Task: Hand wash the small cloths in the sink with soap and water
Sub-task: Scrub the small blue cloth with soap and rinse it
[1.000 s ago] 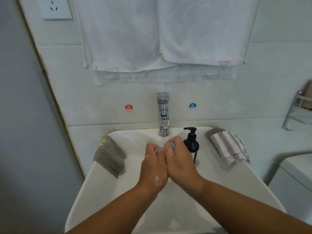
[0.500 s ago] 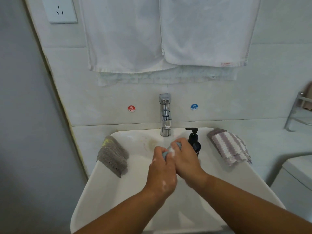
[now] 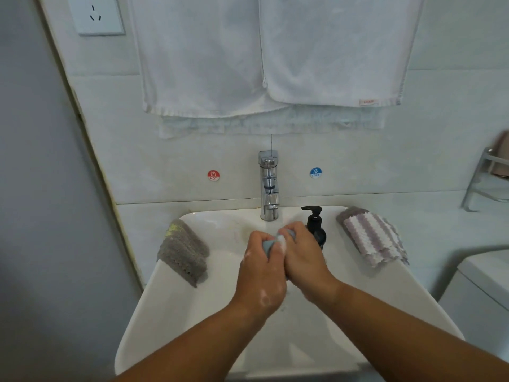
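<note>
the faucet (image 3: 269, 186) stands at the back middle of the white sink (image 3: 170, 312), and everything here is placed from it. straight in front of the faucet, over the basin, the left hand (image 3: 260, 274) and the right hand (image 3: 303, 260) are pressed together, knuckles up. both have their fingers curled round a small blue cloth (image 3: 268, 245), which is bunched between them so that only a bit of it shows at the top of the fists. white suds sit on the cloth and on the back of the left hand. whether water is coming out of the faucet is hard to tell, as the hands hide the space under the spout.

just to the right of the faucet, touching distance from the right hand's knuckles, stands a black soap dispenser (image 3: 315, 227) on the sink's back edge. further right of the faucet, a purple-and-white striped cloth (image 3: 370, 237) lies draped over the sink rim. to the left of the faucet, a grey cloth (image 3: 183, 252) with a yellowish corner lies over the opposite rim.

on the wall left of the faucet is a red hot sticker (image 3: 213, 175), and right of it a blue cold sticker (image 3: 315, 172). above the faucet hang white towels (image 3: 275, 51). up and far left of it is a wall socket (image 3: 96, 15); far right, a metal rack (image 3: 484, 177).
</note>
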The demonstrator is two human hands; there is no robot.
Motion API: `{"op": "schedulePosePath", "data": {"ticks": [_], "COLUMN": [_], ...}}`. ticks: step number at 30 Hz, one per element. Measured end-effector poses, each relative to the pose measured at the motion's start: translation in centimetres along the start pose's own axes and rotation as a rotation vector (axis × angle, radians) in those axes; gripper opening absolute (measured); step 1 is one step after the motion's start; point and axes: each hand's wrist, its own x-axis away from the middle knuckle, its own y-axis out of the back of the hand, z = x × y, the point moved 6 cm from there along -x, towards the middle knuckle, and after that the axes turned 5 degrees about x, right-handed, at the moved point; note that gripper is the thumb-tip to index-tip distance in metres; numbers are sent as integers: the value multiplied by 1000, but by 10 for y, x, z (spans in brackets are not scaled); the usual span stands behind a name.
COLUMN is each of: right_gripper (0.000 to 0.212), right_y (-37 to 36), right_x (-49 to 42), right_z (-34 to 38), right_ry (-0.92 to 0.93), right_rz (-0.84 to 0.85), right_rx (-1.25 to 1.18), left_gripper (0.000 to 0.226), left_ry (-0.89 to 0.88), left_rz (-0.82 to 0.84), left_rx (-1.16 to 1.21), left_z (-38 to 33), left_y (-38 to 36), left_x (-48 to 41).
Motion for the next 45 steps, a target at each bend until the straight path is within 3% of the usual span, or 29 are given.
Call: {"op": "schedulePosePath", "data": {"ticks": [5, 8, 11, 15, 18, 21, 24, 27, 31, 33, 36, 39, 42, 45], "right_gripper": [14, 12, 12, 13, 14, 15, 14, 13, 16, 15, 14, 13, 15, 11], "right_y": [-16, -9, 0, -18, -23, -13, -2, -13, -19, -13, -3, -13, -20, -9], "right_x": [30, 21, 4, 14, 28, 21, 0, 7, 31, 28, 6, 7, 23, 22], "right_z": [1, 10, -1, -20, -4, 12, 0, -17, -2, 7, -4, -20, -11, 11], "right_ry": [88, 108, -19, -124, -20, 90, -14, -117, 75, 127, 12, -100, 6, 148], "right_rz": [58, -27, -53, 105, 86, -1, -60, 73, 79, 14, -43, 68, 87, -24], "right_rx": [42, 50, 38, 30, 24, 70, 1, 0, 114, 95, -1, -50, 5, 41], "left_gripper": [10, 17, 18, 10, 10, 16, 15, 11, 14, 17, 16, 12, 11, 10], "left_ry": [71, 128, 100, 15, 77, 148, 120, 37, 72, 123, 89, 6, -1, 100], "left_rz": [-108, -37, 74, 3, -90, -25, 100, 55, -82, -32, 74, 36, -84, -8], "left_rx": [-43, -17, -44, -41, -27, -18, -22, -35, -56, -39, -29, -23, -73, -72], "left_z": [9, 20, 20, 9, 16, 28, 25, 11, 17, 24, 20, 6, 7, 24], "left_y": [16, 8, -4, 6, 17, 11, -4, -1, 14, 9, -5, -4, 11, 6], "left_x": [-28, -21, -7, -14, -26, -23, -10, -10, -23, -19, -7, -8, -22, -20]}}
